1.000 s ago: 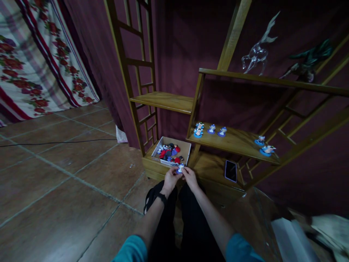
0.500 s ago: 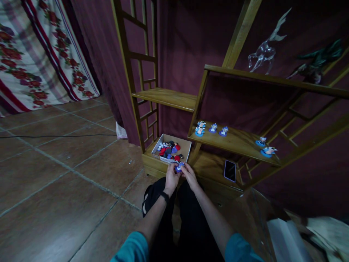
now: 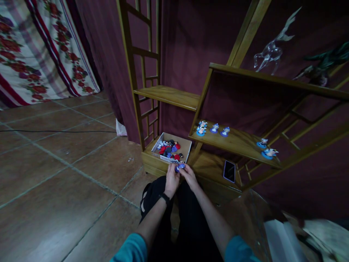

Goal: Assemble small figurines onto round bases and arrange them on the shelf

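Observation:
Between my two hands, over my knees, is a small purple figurine (image 3: 180,167). My left hand (image 3: 172,179) grips it from the left, and my right hand (image 3: 189,175) pinches it from the right; the fingers partly cover it. Just beyond the hands, a shallow cardboard box (image 3: 185,145) holds a pile of red, black, white and purple figurines (image 3: 169,148). On the shelf to the right stand two purple figurines (image 3: 215,128) on round bases, beside blue-based figurines (image 3: 201,130) at its left end. Two more blue-based figurines (image 3: 269,153) are at the right end.
A phone (image 3: 229,171) lies on the lower board, right of my hands. The wooden shelf unit (image 3: 169,96) has slatted sides. A clear glass deer-like ornament (image 3: 268,54) and a dark green ornament (image 3: 324,62) stand on the upper shelf. A cable (image 3: 57,131) crosses the tiled floor.
The purple figurine has been tilted between my fingers, so its face shows less and more of the purple shows. Both hands stay in about the same place; the view has shifted slightly.

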### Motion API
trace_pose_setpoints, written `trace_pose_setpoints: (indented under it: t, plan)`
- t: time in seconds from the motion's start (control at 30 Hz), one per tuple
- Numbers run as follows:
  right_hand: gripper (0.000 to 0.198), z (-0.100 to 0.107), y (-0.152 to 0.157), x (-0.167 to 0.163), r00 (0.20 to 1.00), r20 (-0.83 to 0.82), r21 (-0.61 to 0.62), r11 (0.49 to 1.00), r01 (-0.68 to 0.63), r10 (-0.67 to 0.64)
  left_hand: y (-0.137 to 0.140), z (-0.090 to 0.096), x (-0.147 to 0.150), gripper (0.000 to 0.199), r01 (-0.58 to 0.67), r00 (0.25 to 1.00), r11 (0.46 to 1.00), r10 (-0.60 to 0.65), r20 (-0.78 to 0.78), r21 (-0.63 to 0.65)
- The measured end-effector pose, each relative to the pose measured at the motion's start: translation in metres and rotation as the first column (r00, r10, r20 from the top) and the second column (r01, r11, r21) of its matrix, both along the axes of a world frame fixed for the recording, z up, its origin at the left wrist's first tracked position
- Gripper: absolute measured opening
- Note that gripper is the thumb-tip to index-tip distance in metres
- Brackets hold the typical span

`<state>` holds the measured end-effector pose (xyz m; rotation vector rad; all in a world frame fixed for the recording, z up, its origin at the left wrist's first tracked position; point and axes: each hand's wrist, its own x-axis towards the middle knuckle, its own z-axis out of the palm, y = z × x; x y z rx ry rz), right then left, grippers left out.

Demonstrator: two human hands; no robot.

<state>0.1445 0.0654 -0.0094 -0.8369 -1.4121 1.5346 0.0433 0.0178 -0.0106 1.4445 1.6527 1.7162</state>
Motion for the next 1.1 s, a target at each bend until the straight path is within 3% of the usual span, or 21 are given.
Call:
trace_pose_setpoints:
  t: [0.2, 0.37, 0.63, 1.1]
  plan:
    - [0.036, -0.004, 0.003, 0.002, 0.990, 0.065, -0.112, 0.985, 0.131, -0.124, 0.014, -0.010, -0.007, 0.032, 0.141, 0.927, 0.985, -0.096, 0.364, -0.100]
    - [0.041, -0.010, 0.008, 0.001, 0.979, 0.095, -0.105, 0.976, 0.191, -0.181, 0.017, -0.005, -0.009, 0.034, 0.219, 0.844, 0.966, -0.116, 0.524, -0.140]
    - [0.037, -0.010, 0.010, 0.000, 0.978, 0.050, -0.123, 0.970, 0.208, -0.203, 0.014, 0.004, -0.007, 0.040, 0.202, 0.796, 0.972, -0.090, 0.598, -0.123]
    - [0.034, -0.005, 0.012, 0.003, 0.987, 0.044, -0.112, 0.980, 0.161, -0.157, 0.018, -0.002, -0.011, 0.039, 0.241, 0.760, 0.957, -0.084, 0.644, -0.160]
